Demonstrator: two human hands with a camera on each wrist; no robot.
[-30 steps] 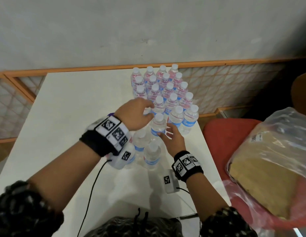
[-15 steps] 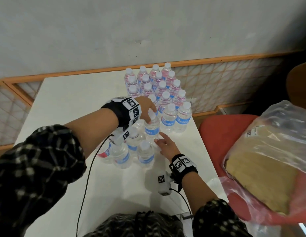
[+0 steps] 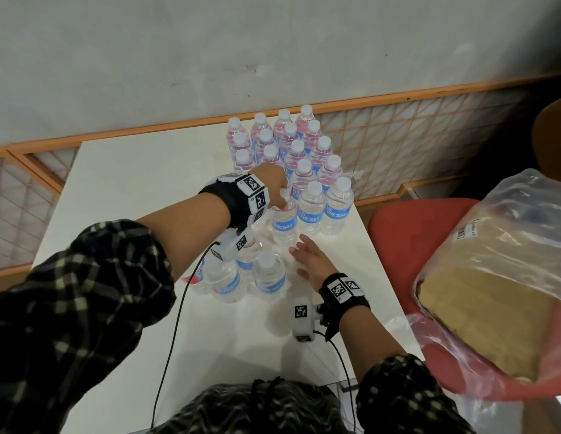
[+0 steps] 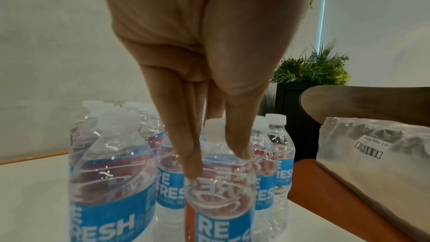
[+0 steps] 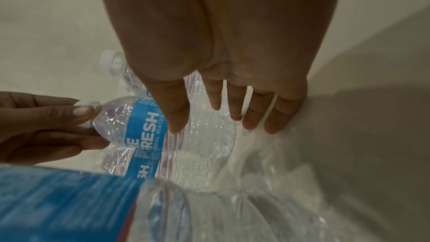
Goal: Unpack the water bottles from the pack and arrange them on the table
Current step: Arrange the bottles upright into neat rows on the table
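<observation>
My left hand point(image 3: 274, 191) grips the cap and neck of a clear water bottle with a blue label point(image 3: 284, 225) from above. The bottle is upright at the left end of the nearest row. In the left wrist view, the left hand's fingertips point(image 4: 193, 170) pinch the bottle point(image 4: 223, 200) just under its white cap. My right hand point(image 3: 309, 261) lies open on the white table point(image 3: 132, 189) by the bottle's base, fingers spread and holding nothing. Several arranged bottles point(image 3: 291, 151) stand in rows behind. A few loose bottles point(image 3: 268, 277) stand closer to me.
A red chair point(image 3: 395, 233) stands right of the table's edge, holding a clear plastic bag with a tan pack point(image 3: 492, 277). The wall with its orange wooden rail point(image 3: 179, 125) runs behind the table. A potted plant point(image 4: 311, 67) stands behind the chair.
My left arm has reached further out and now holds a bottle by its top at the front row. My right hand has come off the bottles and lies flat and open.
</observation>
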